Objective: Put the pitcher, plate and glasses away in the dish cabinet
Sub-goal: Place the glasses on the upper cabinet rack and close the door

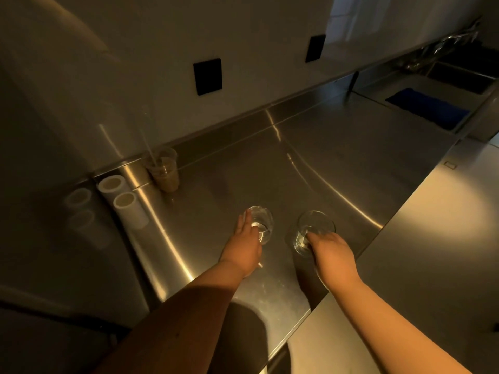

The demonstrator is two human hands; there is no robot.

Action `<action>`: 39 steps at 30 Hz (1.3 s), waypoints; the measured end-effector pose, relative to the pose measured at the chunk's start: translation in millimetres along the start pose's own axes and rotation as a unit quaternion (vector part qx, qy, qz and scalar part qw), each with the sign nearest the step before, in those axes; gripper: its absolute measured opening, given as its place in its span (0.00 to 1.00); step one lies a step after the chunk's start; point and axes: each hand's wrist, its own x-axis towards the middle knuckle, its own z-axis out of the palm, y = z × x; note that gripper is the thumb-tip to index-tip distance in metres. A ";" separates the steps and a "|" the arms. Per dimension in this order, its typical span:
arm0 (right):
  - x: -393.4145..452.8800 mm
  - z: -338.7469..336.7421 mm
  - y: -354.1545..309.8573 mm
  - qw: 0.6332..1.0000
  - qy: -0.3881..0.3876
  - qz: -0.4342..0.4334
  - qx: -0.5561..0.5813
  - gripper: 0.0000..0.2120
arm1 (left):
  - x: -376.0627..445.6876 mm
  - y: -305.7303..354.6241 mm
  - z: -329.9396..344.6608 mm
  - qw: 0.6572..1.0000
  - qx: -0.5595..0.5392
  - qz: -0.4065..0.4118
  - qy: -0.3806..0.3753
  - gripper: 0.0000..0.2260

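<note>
Right hand (330, 252) grips glass (314, 230) at 1 o'clock; left hand (247, 244) wraps second glass (260, 224). Light, slick, fragile, we judge: we hold mid-wall.

Dim warm light on a long stainless counter (337, 163), pale wall (162, 36) with two black outlet plates (207, 76), sink (459, 76) far right.

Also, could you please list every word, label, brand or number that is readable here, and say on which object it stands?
There is no readable text in this view.
Two glasses, plastic cup, white tubes: no print shows.
Black wall plates: plain.
Small rectangular mark on the counter at right: too small to read.
</note>
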 end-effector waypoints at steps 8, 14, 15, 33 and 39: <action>-10.2 -36.6 2.6 0.997 0.071 -0.013 0.034 0.08 | -7.7 21.3 6.4 0.993 0.029 0.102 -0.046 0.15; -13.1 -53.7 0.9 0.995 0.091 -0.038 0.026 0.09 | -9.4 28.6 12.4 0.988 0.045 0.133 -0.063 0.21; -12.8 -54.9 0.3 0.995 0.093 -0.041 0.023 0.09 | -9.6 29.0 12.6 0.989 0.043 0.130 -0.064 0.24; 9.5 -49.3 -38.4 0.990 0.077 -0.096 0.063 0.04 | -6.9 32.3 11.3 0.988 0.134 -0.007 -0.076 0.31; 9.9 -48.4 -38.2 0.991 0.076 -0.092 0.065 0.05 | -7.6 31.3 11.5 0.989 0.126 -0.005 -0.077 0.31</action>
